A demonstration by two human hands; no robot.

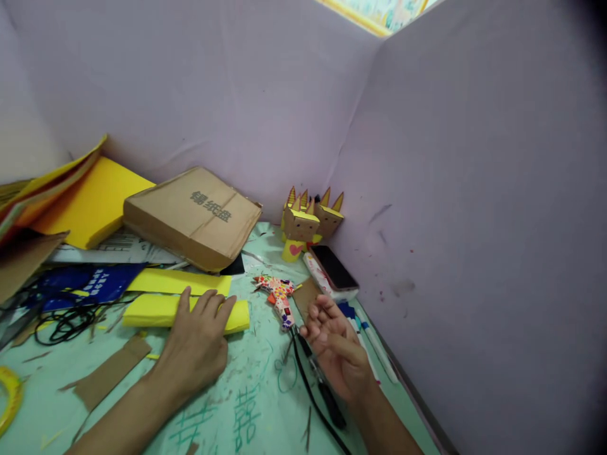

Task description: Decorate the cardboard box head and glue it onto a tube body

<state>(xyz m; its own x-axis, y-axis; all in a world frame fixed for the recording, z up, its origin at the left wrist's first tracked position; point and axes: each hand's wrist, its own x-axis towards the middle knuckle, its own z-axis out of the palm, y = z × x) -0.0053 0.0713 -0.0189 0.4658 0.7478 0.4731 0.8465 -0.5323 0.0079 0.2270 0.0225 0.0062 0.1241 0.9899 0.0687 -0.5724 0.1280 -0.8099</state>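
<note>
My left hand [199,332] lies on a yellow rolled-up paper tube [147,311], its fingers spread across the top and touching it. Behind the tube is a flat yellow paper strip [177,280]. My right hand [339,347] is held palm up with loosely bent fingers and nothing visible in it. Just left of that hand rests a glue gun [283,303] with a colourful flowered body and a black cable [310,385]. A black-handled tool [332,401], perhaps pliers, lies partly hidden below my right hand.
A cardboard box [190,215] and yellow sheets [104,196] stand at the back left. Horned cardboard figures [302,226] and a phone [334,266] are in the corner. Markers [377,344] lie by the right wall; yellow tape [10,398] and cardboard scrap [111,373] are left.
</note>
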